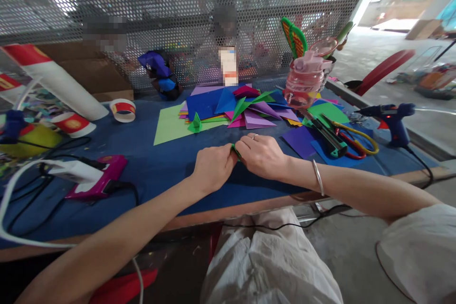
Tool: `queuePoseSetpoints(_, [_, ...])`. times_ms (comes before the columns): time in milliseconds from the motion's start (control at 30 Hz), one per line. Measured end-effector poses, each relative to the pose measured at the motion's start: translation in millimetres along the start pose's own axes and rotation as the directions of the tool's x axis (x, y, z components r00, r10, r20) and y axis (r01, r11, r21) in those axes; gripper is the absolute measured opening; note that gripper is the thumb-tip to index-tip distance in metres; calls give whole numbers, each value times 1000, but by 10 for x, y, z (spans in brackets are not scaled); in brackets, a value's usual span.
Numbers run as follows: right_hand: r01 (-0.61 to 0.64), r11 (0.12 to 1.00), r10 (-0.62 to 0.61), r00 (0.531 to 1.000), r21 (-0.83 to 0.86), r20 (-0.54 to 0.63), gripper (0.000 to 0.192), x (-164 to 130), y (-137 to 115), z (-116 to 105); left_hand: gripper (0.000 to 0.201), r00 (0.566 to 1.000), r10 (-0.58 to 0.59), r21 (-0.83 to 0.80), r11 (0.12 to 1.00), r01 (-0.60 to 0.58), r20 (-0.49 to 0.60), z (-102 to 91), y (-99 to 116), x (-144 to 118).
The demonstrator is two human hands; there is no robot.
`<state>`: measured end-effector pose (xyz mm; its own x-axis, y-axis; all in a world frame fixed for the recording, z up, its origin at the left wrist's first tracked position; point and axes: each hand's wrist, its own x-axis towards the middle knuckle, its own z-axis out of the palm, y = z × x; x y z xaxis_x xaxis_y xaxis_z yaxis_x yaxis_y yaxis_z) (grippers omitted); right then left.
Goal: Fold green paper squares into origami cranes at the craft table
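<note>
Close together above the blue tabletop (142, 166), my left hand (213, 167) and my right hand (262, 156) pinch a small piece of folded green paper (235, 153) between them. Most of the paper is hidden by my fingers. Just beyond the hands, a small green folded paper shape (195, 123) stands on a light green sheet (167, 126). Behind it lies a pile of coloured papers, with a blue sheet (204, 104) and purple folded pieces (259, 118) on top.
To the right lie a utility knife (326, 135), scissors (359, 140) and a glue gun (394, 121). A pink bottle (302, 83) stands at the back. On the left are a magenta power strip (107, 178) with cables, a paper cup (123, 110) and a white roll (67, 85).
</note>
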<state>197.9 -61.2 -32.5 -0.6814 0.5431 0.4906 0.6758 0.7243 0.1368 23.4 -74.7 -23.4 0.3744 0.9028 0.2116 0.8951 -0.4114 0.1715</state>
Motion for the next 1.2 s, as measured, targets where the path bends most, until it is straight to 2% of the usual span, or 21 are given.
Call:
queuePoseSetpoints(100, [-144, 987, 140, 989, 74, 54, 19, 35, 12, -15, 27, 999, -12, -83, 997, 9, -30, -21, -37, 62])
queuePoseSetpoints(167, [-273, 947, 265, 962, 170, 72, 14, 57, 48, -18, 31, 997, -48, -142, 989, 38, -63, -70, -115, 136])
queuePoseSetpoints(267, [-383, 868, 378, 922, 315, 80, 33, 70, 116, -6, 38, 971, -187, -226, 962, 151, -147, -205, -341, 276])
queuePoseSetpoints(367, [-395, 839, 392, 916, 376, 87, 43, 58, 161, 20, 41, 912, -368, -314, 900, 301, -182, -376, -642, 409])
queuePoseSetpoints(433, [-387, 837, 384, 919, 386, 87, 40, 46, 169, 40, 38, 883, -452, -364, 849, 383, -126, -463, -818, 468])
queuePoseSetpoints(533, [-370, 843, 366, 926, 391, 87, 39, 34, 167, 63, 29, 851, -521, -367, 780, 507, 70, -513, -980, 498])
queuePoseSetpoints(567, [-369, 843, 363, 927, 391, 92, 40, 32, 167, 68, 33, 839, -525, -346, 768, 539, 142, -511, -1008, 494])
queuePoseSetpoints(633, [-373, 843, 363, 926, 388, 101, 39, 33, 171, 71, 43, 818, -522, -284, 768, 574, 242, -499, -1042, 476])
queuePoseSetpoints(700, [-384, 841, 371, 922, 381, 110, 39, 37, 179, 66, 41, 808, -532, -200, 788, 582, 255, -497, -1067, 457])
queuePoseSetpoints(833, [-401, 842, 380, 915, 361, 132, 40, 49, 196, 38, 38, 829, -554, -50, 828, 558, 75, -545, -1121, 436])
queuePoseSetpoints(933, [-390, 855, 365, 921, 343, 138, 37, 57, 200, 14, 31, 862, -494, -28, 869, 495, -114, -569, -1118, 429])
queuePoseSetpoints(1000, [-371, 872, 339, 929, 320, 152, 28, 61, 192, -1, 20, 882, -407, -39, 911, 410, -238, -549, -1061, 431])
queuePoseSetpoints(1067, [-349, 888, 308, 935, 299, 176, 21, 62, 178, -13, 21, 903, -288, -50, 956, 287, -319, -493, -953, 447])
queuePoseSetpoints(1133, [-325, 901, 277, 941, 287, 196, 20, 61, 161, -23, 25, 934, -146, -56, 989, 135, -326, -404, -810, 486])
queuePoseSetpoints(1200, [-304, 911, 254, 946, 278, 201, 20, 60, 149, -30, 28, 962, 4, -56, 998, -20, -274, -292, -666, 563])
